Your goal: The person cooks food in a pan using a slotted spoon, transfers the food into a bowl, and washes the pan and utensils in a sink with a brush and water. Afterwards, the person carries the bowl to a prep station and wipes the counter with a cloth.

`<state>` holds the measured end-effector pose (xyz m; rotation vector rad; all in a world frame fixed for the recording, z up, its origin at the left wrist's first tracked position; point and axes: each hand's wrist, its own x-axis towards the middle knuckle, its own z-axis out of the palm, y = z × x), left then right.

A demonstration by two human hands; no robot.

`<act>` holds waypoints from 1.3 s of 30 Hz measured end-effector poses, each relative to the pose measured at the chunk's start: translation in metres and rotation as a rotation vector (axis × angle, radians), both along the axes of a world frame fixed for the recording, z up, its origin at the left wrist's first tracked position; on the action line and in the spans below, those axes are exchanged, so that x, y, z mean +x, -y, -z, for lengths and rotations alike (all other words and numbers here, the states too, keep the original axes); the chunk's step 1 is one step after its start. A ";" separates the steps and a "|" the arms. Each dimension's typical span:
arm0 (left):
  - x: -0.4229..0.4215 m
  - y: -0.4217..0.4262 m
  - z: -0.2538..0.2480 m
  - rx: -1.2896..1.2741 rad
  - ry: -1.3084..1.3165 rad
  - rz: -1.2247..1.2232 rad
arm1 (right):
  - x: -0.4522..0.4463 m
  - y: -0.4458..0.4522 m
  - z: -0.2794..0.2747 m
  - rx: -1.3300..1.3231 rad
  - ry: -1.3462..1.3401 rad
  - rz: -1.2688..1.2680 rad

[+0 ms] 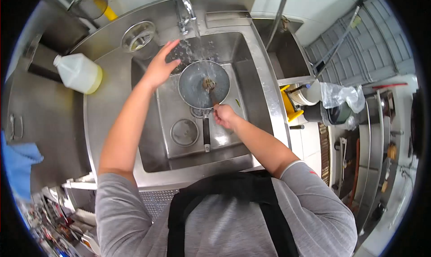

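Note:
A grey frying pan (192, 88) with a black handle (206, 133) sits in the steel sink (161, 122), under water running from the tap. My right hand (224, 116) is closed around the handle of a brown utensil (208, 83). Its rounded, dark-spotted head rests in the pan; whether it is a brush or a spoon I cannot tell. My left hand (160, 67) is open over the sink's left rear side, thumb and fingers apart, holding nothing. It is nearest to the pan's left rim and the water stream.
The chrome tap (184, 14) rises behind the sink. A round metal strainer (139, 36) stands at the back left corner, and a jug of yellow liquid (78, 73) on the left counter. A round drain cover (184, 132) lies on the sink floor. A blue cloth (22, 160) hangs far left.

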<state>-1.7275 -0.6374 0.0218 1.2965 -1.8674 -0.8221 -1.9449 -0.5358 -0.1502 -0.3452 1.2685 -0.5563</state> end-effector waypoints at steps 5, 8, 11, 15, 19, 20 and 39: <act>0.023 -0.125 0.069 0.387 -0.259 -0.532 | -0.013 0.010 0.003 -0.013 -0.017 -0.161; 0.004 -0.207 0.088 0.593 -0.288 -0.661 | -0.018 0.016 0.008 -0.010 0.028 -0.217; -0.016 -0.269 0.097 0.176 0.190 -0.581 | -0.023 0.012 0.017 -0.029 -0.006 -0.272; -0.043 -0.312 0.084 0.184 0.164 -0.669 | -0.026 0.014 0.024 -0.042 -0.058 -0.269; -0.057 -0.331 0.071 0.215 0.030 -0.735 | -0.027 0.011 0.029 -0.001 -0.111 -0.284; -0.059 -0.334 0.072 0.208 0.027 -0.744 | -0.028 0.014 0.029 0.013 -0.156 -0.307; -0.088 -0.192 0.141 1.060 -1.033 -0.559 | -0.009 -0.028 0.010 -0.046 -0.038 -0.280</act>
